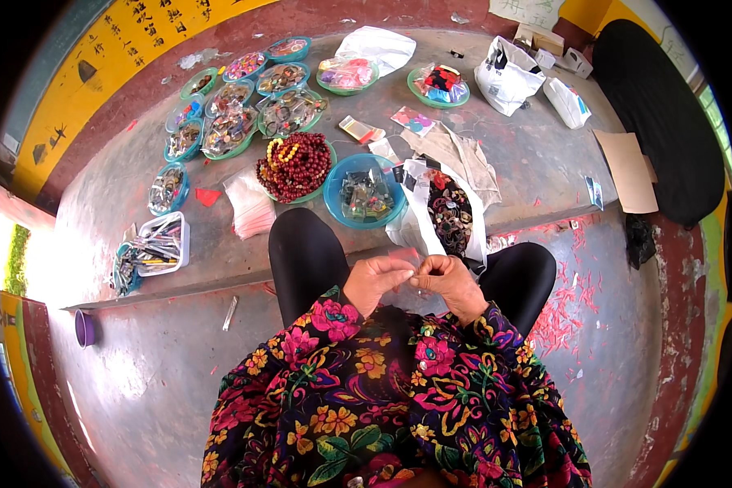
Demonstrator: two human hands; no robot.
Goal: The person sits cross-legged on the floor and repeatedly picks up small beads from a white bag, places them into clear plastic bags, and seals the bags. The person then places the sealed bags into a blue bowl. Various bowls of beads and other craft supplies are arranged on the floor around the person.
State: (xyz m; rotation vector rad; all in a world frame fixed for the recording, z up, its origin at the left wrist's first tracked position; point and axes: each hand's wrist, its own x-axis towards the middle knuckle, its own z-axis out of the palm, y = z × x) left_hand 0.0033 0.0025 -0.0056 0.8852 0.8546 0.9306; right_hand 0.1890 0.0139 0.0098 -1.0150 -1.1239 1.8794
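Above my lap my left hand (374,282) and my right hand (450,284) meet, their fingertips pinched together. Between them is a small clear plastic bag (405,255) with a pinkish-red edge; what it contains is too small to make out. Just beyond my hands stands a blue bowl (331,200) of small packed pouches (366,195). To its right an open white sack (416,213) holds a heap of dark, shiny small items (450,213). Left of the blue bowl, dark red and yellow bead strings (295,167) fill a green bowl.
Several bowls of small goods (229,130) cover the ledge at far left. A stack of pinkish clear bags (250,203) lies near a white tray of pens (161,244). White bags (508,75) stand far right, near cardboard (626,171). Red scraps (565,305) litter the lower floor.
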